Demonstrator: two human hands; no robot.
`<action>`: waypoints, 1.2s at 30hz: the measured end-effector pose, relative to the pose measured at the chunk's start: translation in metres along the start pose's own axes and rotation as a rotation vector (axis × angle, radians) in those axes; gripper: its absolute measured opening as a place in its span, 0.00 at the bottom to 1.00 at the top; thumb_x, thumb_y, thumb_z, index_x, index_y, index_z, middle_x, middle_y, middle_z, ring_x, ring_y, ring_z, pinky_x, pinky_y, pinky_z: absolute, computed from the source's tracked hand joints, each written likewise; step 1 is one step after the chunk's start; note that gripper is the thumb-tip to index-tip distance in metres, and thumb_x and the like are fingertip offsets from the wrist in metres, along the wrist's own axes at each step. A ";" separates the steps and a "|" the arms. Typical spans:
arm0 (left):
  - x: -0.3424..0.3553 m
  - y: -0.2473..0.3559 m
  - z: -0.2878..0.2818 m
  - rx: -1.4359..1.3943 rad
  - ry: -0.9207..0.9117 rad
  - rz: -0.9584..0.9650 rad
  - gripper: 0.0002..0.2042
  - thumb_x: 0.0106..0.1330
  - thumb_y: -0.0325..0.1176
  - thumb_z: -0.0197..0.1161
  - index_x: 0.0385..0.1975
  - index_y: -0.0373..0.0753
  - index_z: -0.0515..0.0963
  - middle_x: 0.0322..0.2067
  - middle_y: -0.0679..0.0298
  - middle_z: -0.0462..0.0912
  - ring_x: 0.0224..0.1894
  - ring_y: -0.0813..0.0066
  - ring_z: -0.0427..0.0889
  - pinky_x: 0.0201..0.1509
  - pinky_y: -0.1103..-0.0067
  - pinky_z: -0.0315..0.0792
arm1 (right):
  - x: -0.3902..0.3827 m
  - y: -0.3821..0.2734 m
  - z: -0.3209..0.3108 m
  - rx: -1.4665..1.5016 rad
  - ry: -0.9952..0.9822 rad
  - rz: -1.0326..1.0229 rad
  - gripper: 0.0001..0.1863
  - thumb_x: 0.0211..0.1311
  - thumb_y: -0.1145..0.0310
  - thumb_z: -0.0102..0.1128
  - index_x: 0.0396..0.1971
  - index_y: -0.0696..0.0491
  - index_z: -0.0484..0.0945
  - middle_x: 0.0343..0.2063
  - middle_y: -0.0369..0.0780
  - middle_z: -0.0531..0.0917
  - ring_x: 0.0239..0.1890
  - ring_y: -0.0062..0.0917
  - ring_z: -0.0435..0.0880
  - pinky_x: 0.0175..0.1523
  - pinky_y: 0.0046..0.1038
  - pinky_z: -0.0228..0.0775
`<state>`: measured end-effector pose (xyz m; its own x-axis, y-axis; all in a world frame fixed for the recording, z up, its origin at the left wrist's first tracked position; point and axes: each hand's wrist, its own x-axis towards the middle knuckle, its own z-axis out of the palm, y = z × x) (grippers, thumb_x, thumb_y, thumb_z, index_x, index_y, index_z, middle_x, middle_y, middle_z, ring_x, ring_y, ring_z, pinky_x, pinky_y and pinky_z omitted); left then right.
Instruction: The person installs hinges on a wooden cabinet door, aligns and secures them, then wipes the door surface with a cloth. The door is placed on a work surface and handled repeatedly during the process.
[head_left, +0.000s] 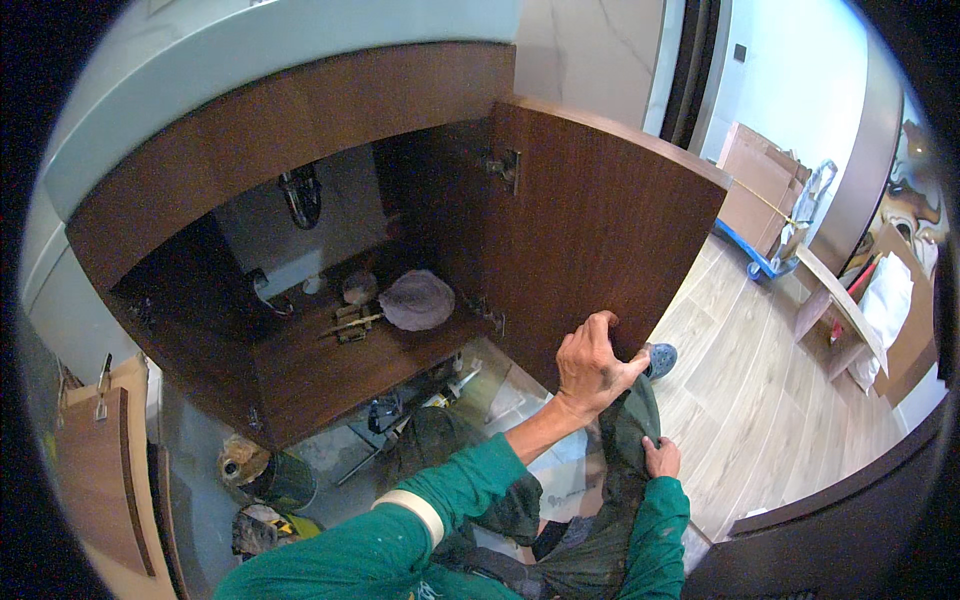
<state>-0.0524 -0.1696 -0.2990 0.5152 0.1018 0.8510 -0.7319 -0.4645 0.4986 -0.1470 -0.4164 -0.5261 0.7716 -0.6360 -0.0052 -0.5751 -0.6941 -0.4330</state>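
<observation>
The left hand (597,368) is raised in front of the lower part of the open cabinet door (600,220), half open, its fingers bent and the thumb apart; nothing shows in its grasp, and whether it touches the wood cannot be told. The right hand (660,457) lies against the dark trouser leg (628,430), fingers partly hidden, so whether it grips the fabric is unclear. A pale ring (417,512) sits around the left green sleeve. The door stands swung out on hinges at the right side of the brown cabinet (330,385). Inside, a round greyish piece (417,300) lies near a shiny drain pipe (302,198). A can (285,480) stands on the floor, lower left; cardboard (757,195) rests on a blue trolley (745,250) at right.
</observation>
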 end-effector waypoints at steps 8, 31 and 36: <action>-0.022 -0.014 -0.044 -0.012 0.068 0.163 0.25 0.37 0.42 0.79 0.32 0.36 0.75 0.17 0.64 0.72 0.17 0.66 0.72 0.22 0.70 0.67 | -0.005 0.002 -0.002 0.024 0.014 -0.018 0.32 0.55 0.47 0.63 0.47 0.61 0.79 0.42 0.56 0.82 0.47 0.48 0.81 0.53 0.41 0.72; -0.084 -0.097 -0.309 0.097 0.187 -0.545 0.09 0.59 0.27 0.69 0.33 0.35 0.74 0.22 0.72 0.73 0.23 0.88 0.68 0.30 0.87 0.63 | 0.002 0.005 0.001 -0.086 0.019 -0.115 0.32 0.58 0.44 0.59 0.47 0.61 0.79 0.40 0.56 0.82 0.45 0.52 0.80 0.51 0.46 0.71; -0.097 -0.101 -0.302 0.075 0.123 -0.643 0.08 0.58 0.27 0.69 0.31 0.35 0.75 0.20 0.71 0.75 0.23 0.88 0.71 0.29 0.86 0.66 | 0.001 -0.002 -0.004 -0.079 -0.027 -0.055 0.33 0.57 0.43 0.59 0.47 0.61 0.80 0.43 0.57 0.81 0.49 0.50 0.79 0.55 0.42 0.69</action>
<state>-0.1630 0.1334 -0.3821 0.7813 0.4774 0.4021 -0.2599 -0.3368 0.9050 -0.1460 -0.4166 -0.5219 0.8089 -0.5879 -0.0077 -0.5507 -0.7528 -0.3606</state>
